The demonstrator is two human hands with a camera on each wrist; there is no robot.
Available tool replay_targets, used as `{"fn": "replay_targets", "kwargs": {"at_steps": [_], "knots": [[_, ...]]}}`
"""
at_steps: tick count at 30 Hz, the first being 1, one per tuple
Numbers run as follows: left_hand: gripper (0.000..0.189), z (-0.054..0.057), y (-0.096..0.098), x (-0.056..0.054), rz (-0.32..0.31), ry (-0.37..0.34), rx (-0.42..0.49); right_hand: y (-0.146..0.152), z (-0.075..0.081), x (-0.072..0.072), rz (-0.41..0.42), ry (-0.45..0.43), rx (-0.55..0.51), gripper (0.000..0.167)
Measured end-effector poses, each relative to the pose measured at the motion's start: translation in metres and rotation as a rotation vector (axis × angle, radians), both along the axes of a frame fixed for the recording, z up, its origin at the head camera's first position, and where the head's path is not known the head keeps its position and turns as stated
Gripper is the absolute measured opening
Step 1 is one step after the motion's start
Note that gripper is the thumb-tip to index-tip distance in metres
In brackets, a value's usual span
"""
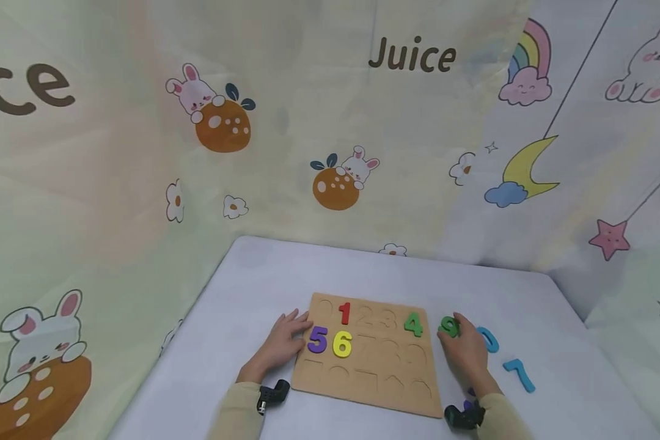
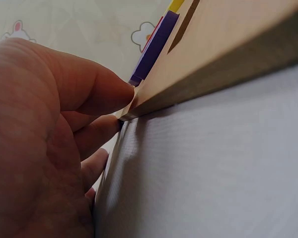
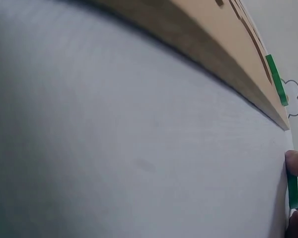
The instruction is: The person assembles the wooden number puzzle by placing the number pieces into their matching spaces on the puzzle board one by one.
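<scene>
A wooden number board (image 1: pixel 363 382) lies on the white table, with a red 1 (image 1: pixel 344 313), a green 4 (image 1: pixel 414 324), a purple 5 (image 1: pixel 317 340) and a yellow 6 (image 1: pixel 342 344) on it. At the board's left edge, my left hand (image 1: pixel 280 343) rests with fingers fairly straight; in the left wrist view its thumb (image 2: pixel 107 89) touches the edge close by the purple 5. My right hand (image 1: pixel 467 349) pinches a green 9 (image 1: pixel 448 326) just right of the board. The right wrist view shows that piece (image 3: pixel 292 191) edge-on between thumb and fingers.
A blue 0 (image 1: pixel 490 340) and a blue 7 (image 1: pixel 519 374) lie to the right of my right hand. Purple pieces (image 1: pixel 469 404) show partly behind the right wrist. A printed cloth (image 1: pixel 286 122) hangs behind the white table (image 1: pixel 286 263).
</scene>
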State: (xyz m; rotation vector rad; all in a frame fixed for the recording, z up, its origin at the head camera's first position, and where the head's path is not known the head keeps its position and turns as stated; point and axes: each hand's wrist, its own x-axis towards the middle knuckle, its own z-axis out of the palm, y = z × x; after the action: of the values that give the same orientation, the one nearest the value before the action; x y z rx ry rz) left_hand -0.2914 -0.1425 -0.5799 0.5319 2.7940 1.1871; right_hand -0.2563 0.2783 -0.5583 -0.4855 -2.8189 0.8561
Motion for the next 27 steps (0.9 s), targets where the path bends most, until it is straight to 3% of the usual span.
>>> {"fn": "replay_targets", "kwargs": {"at_steps": [6, 16, 27], "knots": [[0.048, -0.002, 0.009, 0.003, -0.003, -0.017, -0.017, 0.009, -0.007, 0.011, -0.024, 0.012, 0.006, 0.067], [0.046, 0.003, 0.004, 0.002, 0.008, 0.009, -0.007, 0.003, 0.0, 0.009, 0.017, 0.049, -0.013, 0.069], [0.046, 0.0, 0.005, -0.001, 0.011, 0.01, -0.003, -0.016, 0.008, 0.015, 0.057, 0.055, -0.071, 0.071]]}}
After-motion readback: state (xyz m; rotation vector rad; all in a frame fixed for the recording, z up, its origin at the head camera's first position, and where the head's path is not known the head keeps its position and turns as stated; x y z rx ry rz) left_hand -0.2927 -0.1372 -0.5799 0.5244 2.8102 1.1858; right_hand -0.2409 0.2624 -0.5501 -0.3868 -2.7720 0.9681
